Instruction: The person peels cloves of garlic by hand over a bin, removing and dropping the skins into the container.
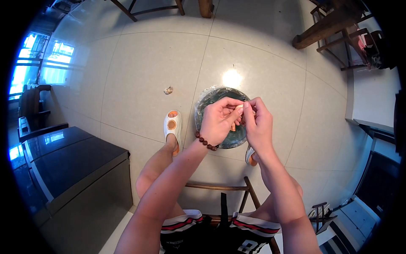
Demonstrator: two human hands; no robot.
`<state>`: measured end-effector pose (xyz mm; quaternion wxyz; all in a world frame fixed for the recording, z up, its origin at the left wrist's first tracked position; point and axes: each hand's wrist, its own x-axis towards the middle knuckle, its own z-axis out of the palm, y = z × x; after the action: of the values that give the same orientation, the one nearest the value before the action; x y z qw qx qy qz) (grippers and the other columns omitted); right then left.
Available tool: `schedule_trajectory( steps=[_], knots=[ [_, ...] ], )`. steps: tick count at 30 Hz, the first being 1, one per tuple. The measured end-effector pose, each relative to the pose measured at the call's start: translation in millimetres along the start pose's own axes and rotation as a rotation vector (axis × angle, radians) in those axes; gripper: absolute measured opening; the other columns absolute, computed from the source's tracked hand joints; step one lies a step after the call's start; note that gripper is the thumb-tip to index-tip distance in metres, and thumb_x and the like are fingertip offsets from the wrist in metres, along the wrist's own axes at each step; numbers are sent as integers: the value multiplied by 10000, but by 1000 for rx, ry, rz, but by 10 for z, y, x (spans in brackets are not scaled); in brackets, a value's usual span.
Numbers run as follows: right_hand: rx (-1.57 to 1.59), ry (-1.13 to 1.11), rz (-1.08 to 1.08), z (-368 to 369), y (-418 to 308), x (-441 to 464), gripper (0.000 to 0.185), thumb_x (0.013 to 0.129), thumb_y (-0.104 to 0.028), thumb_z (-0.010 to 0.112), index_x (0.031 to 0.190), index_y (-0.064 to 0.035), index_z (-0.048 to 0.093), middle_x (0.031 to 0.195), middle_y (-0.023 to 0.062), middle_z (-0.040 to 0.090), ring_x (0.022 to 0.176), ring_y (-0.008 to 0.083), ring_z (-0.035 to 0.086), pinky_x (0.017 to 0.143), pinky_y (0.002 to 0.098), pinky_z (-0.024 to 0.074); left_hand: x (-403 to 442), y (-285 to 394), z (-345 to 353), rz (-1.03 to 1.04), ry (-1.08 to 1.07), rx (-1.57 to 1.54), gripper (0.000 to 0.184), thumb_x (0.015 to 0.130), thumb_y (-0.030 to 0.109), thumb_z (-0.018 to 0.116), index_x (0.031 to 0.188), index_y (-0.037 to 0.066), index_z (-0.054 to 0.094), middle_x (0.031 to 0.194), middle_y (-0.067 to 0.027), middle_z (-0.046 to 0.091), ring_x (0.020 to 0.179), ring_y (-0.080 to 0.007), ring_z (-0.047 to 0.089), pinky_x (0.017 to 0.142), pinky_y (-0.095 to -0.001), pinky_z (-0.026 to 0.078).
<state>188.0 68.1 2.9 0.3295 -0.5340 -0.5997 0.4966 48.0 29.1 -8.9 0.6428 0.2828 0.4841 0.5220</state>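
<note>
Both hands meet over a round dark green bin with a clear plastic liner (203, 112), between the person's feet. My left hand (220, 120), with a dark beaded bracelet (205, 142) on its wrist, has its thumb and forefinger pinched together at a small pale piece. My right hand (259, 122) touches the same spot with thumb and forefinger, its fingers closed. The piece is mostly hidden by the fingertips, and I cannot make out what it is. Small orange-brown bits show just under the fingers.
A small crumpled scrap (168, 90) lies on the tiled floor (148, 59), ahead of the left white shoe (172, 122). A dark cabinet (84, 169) stands at the left. Wooden furniture legs (317, 34) are at the top right, and a wooden chair frame (249, 190) is below.
</note>
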Motion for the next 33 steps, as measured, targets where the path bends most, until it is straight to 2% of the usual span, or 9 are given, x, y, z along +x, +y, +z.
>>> schedule_trajectory(
  steps=[4, 10, 12, 15, 21, 28, 31, 33],
  knots=[
    [6, 28, 1, 9, 0, 3, 214, 1013, -164, 582, 892, 10, 557, 668, 133, 629, 575, 165, 592, 556, 333, 469, 8, -26, 21, 6, 42, -14, 201, 988, 65, 644, 1162, -36, 635, 920, -67, 707, 759, -82, 659, 679, -224, 546],
    [36, 17, -6, -51, 38, 29, 194, 1011, -154, 589, 908, 11, 579, 729, 95, 646, 681, 106, 604, 611, 303, 479, 23, -41, 49, 23, 66, -156, 206, 983, 86, 658, 1152, -31, 641, 945, -76, 695, 755, -97, 665, 684, -232, 560],
    [95, -43, 0, -76, 25, 65, 163, 998, -143, 615, 953, 13, 615, 808, 61, 668, 767, 87, 606, 677, 275, 490, 42, -39, 39, 14, 67, -155, 214, 983, 83, 658, 1162, -30, 634, 961, -81, 693, 758, -100, 664, 687, -237, 563],
    [219, -108, 76, -125, -63, 91, 159, 984, -135, 638, 1032, 17, 654, 880, 48, 689, 815, 87, 614, 727, 252, 497, 110, -21, -23, -3, 52, -216, 240, 981, 81, 658, 1189, -30, 611, 987, -87, 681, 769, -104, 658, 697, -242, 564],
    [207, -131, 49, -164, -168, 113, 206, 968, -95, 653, 1133, 28, 665, 976, 75, 718, 887, 100, 646, 792, 247, 517, 93, 84, -25, 21, 76, -190, 254, 990, 84, 645, 1208, -36, 596, 1002, -82, 665, 805, -105, 655, 720, -247, 555],
    [288, -122, 100, -204, -233, 133, 188, 952, -81, 679, 1101, 32, 671, 997, 85, 723, 904, 96, 654, 794, 239, 525, 104, 156, -51, 39, -16, -115, 243, 1024, 124, 596, 1218, -22, 584, 973, -56, 637, 791, -96, 634, 694, -238, 536],
    [322, -125, 169, -234, -224, 142, 185, 949, -94, 693, 1093, 21, 675, 985, 74, 720, 877, 89, 649, 775, 233, 519, 98, 156, -43, 23, -16, -78, 207, 1033, 136, 585, 1176, -13, 583, 959, -53, 634, 761, -86, 616, 659, -233, 519],
    [330, -126, 185, -243, -209, 146, 185, 946, -105, 702, 1092, 6, 681, 969, 57, 714, 845, 74, 638, 719, 214, 503, 87, 151, -43, 13, -7, -54, 186, 1036, 144, 581, 1145, -7, 583, 954, -55, 634, 742, -80, 606, 636, -230, 507]
  ],
)
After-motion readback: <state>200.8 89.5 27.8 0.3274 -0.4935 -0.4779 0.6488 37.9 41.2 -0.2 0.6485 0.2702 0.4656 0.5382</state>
